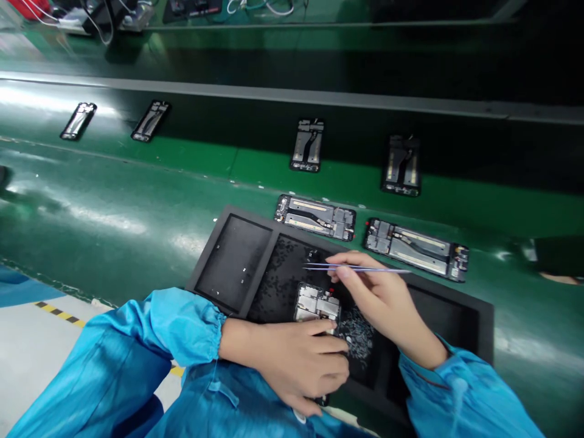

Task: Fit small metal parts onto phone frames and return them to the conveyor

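Note:
My right hand [365, 286] pinches a pair of metal tweezers [360, 267], their tips pointing left above the black compartment tray [270, 255]. Below them lies an opened phone [312, 301] with metal shields and a small red spot near its upper edge. My left hand [305, 359] rests over this phone's lower part and grips it by the sides, hiding most of it. Right of the phone, a heap of tiny grey pieces [358, 334] sits in the tray. Small dark pieces [283, 261] are scattered in the compartment to the left.
Two opened phones, one on the left [314, 217] and one on the right [417, 248], lie along the tray's far edge. Several more, including this phone [308, 145], are spaced along the green strip [260, 158] behind. Cables and devices [109, 15] stand on the far shelf.

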The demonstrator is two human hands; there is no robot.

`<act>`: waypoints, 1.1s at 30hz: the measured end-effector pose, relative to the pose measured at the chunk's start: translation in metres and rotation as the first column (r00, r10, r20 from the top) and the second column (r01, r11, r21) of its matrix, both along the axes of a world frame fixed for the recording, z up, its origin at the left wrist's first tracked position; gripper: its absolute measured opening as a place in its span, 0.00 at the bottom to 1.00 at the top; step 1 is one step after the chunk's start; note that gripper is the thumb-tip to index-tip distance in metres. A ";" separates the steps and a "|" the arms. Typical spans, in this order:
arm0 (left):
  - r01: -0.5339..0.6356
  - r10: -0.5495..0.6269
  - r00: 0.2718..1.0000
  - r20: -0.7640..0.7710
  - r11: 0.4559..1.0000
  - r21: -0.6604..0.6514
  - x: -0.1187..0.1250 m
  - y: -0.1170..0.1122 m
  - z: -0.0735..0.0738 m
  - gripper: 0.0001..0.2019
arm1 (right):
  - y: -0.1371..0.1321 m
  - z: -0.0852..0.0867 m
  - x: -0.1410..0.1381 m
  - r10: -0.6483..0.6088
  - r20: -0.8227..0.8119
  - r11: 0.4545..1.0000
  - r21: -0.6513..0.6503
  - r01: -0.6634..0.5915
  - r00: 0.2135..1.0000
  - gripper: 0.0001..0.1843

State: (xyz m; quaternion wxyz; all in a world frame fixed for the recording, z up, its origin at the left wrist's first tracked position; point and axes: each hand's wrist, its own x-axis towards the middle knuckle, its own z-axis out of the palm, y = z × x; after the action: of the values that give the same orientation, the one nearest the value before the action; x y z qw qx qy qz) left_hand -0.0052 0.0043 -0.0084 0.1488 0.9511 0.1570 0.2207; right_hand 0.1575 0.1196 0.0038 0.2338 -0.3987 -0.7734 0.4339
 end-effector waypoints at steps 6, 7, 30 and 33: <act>0.072 -0.082 0.992 0.098 0.993 0.096 -0.001 -0.004 -0.001 0.18 | -0.001 -0.008 -0.007 0.117 0.089 0.992 0.035 -0.120 0.989 0.12; 0.091 -0.100 0.991 0.088 0.991 0.103 -0.001 -0.005 -0.001 0.18 | -0.001 -0.008 -0.007 0.131 0.089 0.990 0.040 -0.135 0.987 0.11; 0.052 -0.049 0.972 0.228 0.999 -0.008 0.001 -0.003 0.007 0.14 | -0.011 0.002 -0.007 0.067 0.049 0.998 -0.019 -0.066 0.997 0.12; -0.185 0.224 0.964 0.142 0.951 -0.248 -0.014 0.009 0.033 0.14 | -0.029 0.005 0.003 -0.242 -0.009 0.969 -0.040 0.242 0.970 0.10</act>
State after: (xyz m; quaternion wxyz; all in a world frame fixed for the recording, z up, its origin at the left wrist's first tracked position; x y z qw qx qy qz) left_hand -0.0193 0.0129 0.0244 0.2481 0.8835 0.2665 0.2946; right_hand 0.1601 0.0911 0.0085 0.2826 -0.4915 -0.7088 0.4197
